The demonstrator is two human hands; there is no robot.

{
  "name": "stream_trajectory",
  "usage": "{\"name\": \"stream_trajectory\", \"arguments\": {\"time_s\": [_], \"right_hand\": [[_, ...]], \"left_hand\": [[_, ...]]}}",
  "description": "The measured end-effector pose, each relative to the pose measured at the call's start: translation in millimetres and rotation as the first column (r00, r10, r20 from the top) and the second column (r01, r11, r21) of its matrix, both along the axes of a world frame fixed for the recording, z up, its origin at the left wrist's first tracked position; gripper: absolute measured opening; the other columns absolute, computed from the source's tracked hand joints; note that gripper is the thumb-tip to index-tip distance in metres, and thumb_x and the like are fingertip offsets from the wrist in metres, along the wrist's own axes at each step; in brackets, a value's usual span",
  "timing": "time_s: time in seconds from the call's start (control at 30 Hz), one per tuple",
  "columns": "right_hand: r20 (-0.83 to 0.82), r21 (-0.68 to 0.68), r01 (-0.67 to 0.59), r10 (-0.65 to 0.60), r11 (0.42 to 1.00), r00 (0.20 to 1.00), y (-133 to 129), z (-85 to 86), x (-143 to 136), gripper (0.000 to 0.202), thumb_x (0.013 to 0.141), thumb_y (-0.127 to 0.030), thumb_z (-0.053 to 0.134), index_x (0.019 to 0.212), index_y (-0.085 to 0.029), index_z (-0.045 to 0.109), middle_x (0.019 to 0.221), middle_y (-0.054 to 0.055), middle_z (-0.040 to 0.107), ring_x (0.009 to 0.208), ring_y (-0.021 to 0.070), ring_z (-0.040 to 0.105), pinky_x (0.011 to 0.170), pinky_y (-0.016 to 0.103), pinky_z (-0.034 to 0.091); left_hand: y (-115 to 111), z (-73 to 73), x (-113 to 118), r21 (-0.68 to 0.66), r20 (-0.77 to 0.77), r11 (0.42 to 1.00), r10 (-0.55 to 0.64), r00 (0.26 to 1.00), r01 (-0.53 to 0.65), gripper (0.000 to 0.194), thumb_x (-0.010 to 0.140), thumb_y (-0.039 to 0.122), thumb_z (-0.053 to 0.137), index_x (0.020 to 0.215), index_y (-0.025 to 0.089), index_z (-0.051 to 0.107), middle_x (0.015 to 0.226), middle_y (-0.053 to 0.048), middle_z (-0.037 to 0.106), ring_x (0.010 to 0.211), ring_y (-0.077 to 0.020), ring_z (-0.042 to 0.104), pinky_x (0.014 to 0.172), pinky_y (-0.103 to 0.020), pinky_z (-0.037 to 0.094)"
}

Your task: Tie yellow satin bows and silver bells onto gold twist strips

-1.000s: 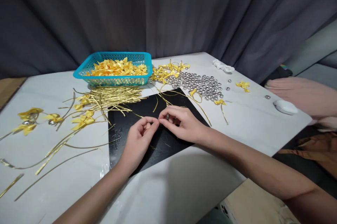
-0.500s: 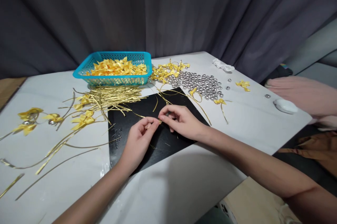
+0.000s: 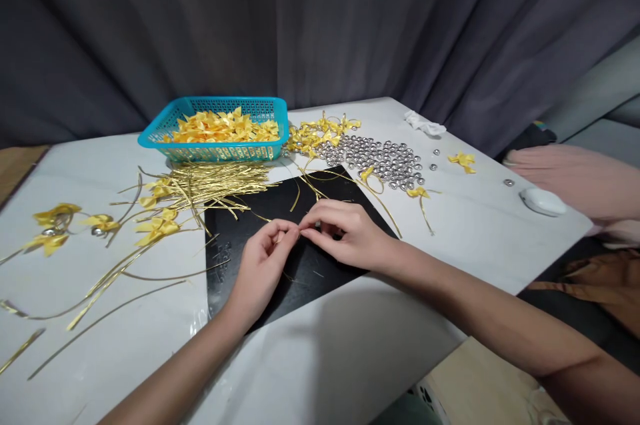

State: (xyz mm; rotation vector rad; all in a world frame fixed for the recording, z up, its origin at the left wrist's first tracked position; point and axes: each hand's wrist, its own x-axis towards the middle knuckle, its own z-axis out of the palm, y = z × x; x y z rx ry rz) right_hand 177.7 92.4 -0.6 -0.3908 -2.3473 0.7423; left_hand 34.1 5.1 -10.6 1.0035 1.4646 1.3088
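Gold strands (image 3: 225,180) lie beyond-left, running roughly sideways — left hand (image 3: 263,265) nearer; it and right hand (image 3: 353,233) pinch closed tip-to-tip — can't tell on what.

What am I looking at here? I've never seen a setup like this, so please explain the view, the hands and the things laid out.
There is no machine: these are a person's bare hands, seen from a camera worn on the head, looking forward and down. The left hand and right hand meet at the fingertips above a black mat; whatever they pinch is too hidden to make out. On the white table lie gold strips, a teal basket of yellow bow-like pieces, and many small silver pieces. More yellow pieces lie scattered on both sides.
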Motion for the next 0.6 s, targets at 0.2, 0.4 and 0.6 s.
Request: {"name": "stream_trajectory", "arguments": {"time_s": [0.2, 0.4, 0.6], "right_hand": [[0.042, -0.012, 0.018, -0.017, 1.000, 0.999, 2.0, 0.9, 0.3, 0.009, 0.086, -0.016, 0.054, 0.083, -0.014, 0.063, 0.078, 0.004, 0.062, 0.059, 0.0083, 0.052, 0.054, 0.020, 0.042], [0.116, 0.015, 0.002, -0.004, 1.000, 0.993, 2.8, 4.6, 0.9, 0.010, 0.090, -0.016, 0.047, 0.086, -0.015, 0.056, 0.081, 0.005, 0.058, 0.068, 0.0109, 0.052, 0.061, 0.023, 0.043], [0.111, -0.057, 0.044, -0.037, 0.997, 0.993, 4.7, 8.3, 0.7, 0.009, 0.087, -0.014, 0.048, 0.082, -0.014, 0.055, 0.079, 0.003, 0.056, 0.059, 0.0073, 0.046, 0.053, 0.019, 0.039]], "left_hand": [[0.5, 2.0, 0.9, 0.019, -0.035, 1.000, 0.020, 0.999, -0.019, 0.022, 0.077, 0.039, 0.060, 0.074, 0.017, 0.060, 0.055, 0.006, 0.034, 0.053, -0.0103, 0.029, 0.049, -0.022, 0.024], [0.7, 1.2, 1.7, 0.001, -0.045, 1.000, 0.027, 0.999, -0.027, 0.025, 0.077, 0.041, 0.059, 0.075, 0.016, 0.060, 0.055, 0.006, 0.036, 0.052, -0.0095, 0.027, 0.047, -0.022, 0.022], [0.7, 0.5, 0.8, -0.023, -0.044, 0.999, 0.040, 0.998, -0.041, 0.027, 0.076, 0.042, 0.060, 0.076, 0.015, 0.061, 0.058, 0.005, 0.042, 0.051, -0.0087, 0.029, 0.047, -0.022, 0.021]]}}
